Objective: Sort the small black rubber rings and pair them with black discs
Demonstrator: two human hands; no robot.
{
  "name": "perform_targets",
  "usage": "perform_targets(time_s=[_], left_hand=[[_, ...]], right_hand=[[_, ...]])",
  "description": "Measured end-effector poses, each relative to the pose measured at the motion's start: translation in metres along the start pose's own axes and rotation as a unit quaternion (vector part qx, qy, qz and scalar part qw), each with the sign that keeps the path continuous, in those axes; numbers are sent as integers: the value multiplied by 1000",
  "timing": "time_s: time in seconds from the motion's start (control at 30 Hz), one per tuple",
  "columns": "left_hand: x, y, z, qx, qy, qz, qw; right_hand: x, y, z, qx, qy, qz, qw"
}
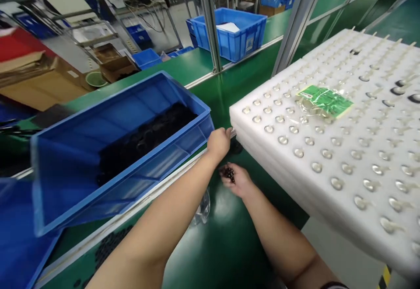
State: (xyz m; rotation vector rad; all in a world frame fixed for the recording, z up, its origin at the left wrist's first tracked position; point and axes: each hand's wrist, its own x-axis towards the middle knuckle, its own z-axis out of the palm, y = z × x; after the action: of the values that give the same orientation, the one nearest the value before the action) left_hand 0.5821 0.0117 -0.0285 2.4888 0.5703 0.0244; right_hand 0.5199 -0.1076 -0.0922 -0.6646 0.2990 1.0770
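Observation:
My right hand [240, 180] is cupped, palm up, around a small heap of dark, shiny, bead-like parts [229, 174]. Just above it, my left hand [219, 144] is curled by the corner of a white foam tray [252, 138], with its thumb on top. Its other fingers are turned away, so what they hold, if anything, is hidden. A dark round thing [236, 146] lies beside the left hand, below the foam edge. Under my left forearm, a clear plastic bag [202, 208] rests on the green work surface [226, 236].
A blue bin [131, 201] with black parts [147, 136] stands at left. Small metal pieces [298, 152] fill the foam, and a green-labelled packet [324, 101] lies on it. Loose black parts [113, 243] lie lower left. Metal posts [210, 22] and another blue bin [241, 40] stand behind.

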Motion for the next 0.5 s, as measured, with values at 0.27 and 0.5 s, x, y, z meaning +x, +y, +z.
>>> perform_targets(time_s=[0.27, 0.5], left_hand=[[-141, -27, -34, 169, -5, 130, 977], [-254, -72, -85, -219, 205, -15, 954]], right_hand=[[-39, 34, 42, -37, 6, -38, 999], [-79, 94, 72, -107, -86, 25, 990]])
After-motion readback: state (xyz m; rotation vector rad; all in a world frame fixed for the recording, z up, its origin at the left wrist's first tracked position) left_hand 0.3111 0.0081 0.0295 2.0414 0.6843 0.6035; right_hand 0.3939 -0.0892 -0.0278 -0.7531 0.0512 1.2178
